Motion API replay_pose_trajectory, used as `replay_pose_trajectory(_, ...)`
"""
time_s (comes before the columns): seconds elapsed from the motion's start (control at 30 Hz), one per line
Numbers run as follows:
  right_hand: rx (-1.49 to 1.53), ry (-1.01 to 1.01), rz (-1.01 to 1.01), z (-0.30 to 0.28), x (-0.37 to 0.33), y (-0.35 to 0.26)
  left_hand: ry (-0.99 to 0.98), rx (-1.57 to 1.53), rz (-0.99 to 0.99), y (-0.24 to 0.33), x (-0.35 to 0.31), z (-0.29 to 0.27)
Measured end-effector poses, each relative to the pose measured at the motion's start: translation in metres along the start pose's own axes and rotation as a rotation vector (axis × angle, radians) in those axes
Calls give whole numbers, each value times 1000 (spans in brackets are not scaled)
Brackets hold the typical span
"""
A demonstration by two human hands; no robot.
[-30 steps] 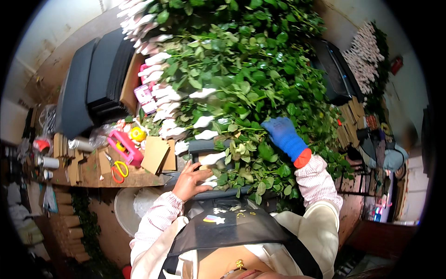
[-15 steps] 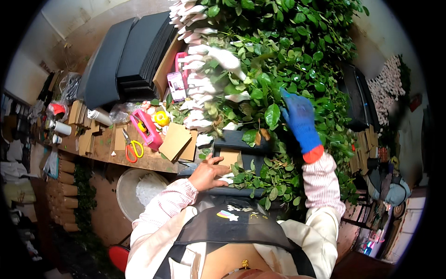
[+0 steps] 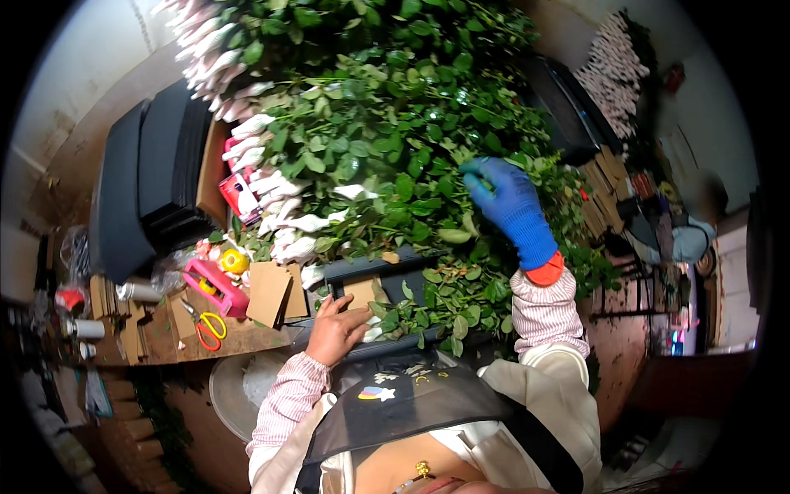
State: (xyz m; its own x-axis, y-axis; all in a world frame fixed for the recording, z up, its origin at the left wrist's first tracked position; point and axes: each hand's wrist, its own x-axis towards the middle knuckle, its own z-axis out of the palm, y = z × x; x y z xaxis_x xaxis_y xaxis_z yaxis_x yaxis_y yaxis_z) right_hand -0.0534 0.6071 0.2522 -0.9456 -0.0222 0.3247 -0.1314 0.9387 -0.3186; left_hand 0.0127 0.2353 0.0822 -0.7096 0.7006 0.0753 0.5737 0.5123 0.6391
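My bare left hand (image 3: 337,333) lies with fingers spread at the near left of a dark ribbed tray (image 3: 395,265). Its fingertips rest beside a cardboard piece (image 3: 360,291) and a white-sleeved flower bud (image 3: 373,329). Leafy flower stems (image 3: 448,306) lie across the tray's right part. Farther right, my right hand (image 3: 504,202), in a blue glove, reaches into a big heap of leafy stems (image 3: 387,132). Its fingers are bent toward the thumb among the leaves; whatever they grip is hidden. White-sleeved buds (image 3: 276,196) line the heap's left side.
Left on the wooden table are a pink tape dispenser (image 3: 216,290), scissors (image 3: 210,329) and cardboard sheets (image 3: 270,294). Stacked dark sheets (image 3: 171,160) stand behind them. Below the table edge is a pale bucket (image 3: 230,393). A person (image 3: 691,243) is at far right.
The whole view has shifted, moving the table things left and down. My gloved right hand has turned, its fingers now pointing left. A blurred white-sleeved bud above the heap no longer shows there.
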Motion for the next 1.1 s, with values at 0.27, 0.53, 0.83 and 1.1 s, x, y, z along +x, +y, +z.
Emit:
replay_pose_trajectory(0.27, -506, -372, 0, 94, -73, 18, -21, -1, 7, 5, 4, -1)
replay_pose_trajectory(0.53, -394, 241, -82, 59, -25, 9, -14, 28, -18, 11, 4, -3)
replay_pose_trajectory(0.83, -454, 0, 90, 19, 29, 29, -11, 18, 1, 9, 5, -1)
replay_pose_trajectory(1.1, -495, -398, 152, 15, 49, 41, -34, 27, 6, 8, 3, -1)
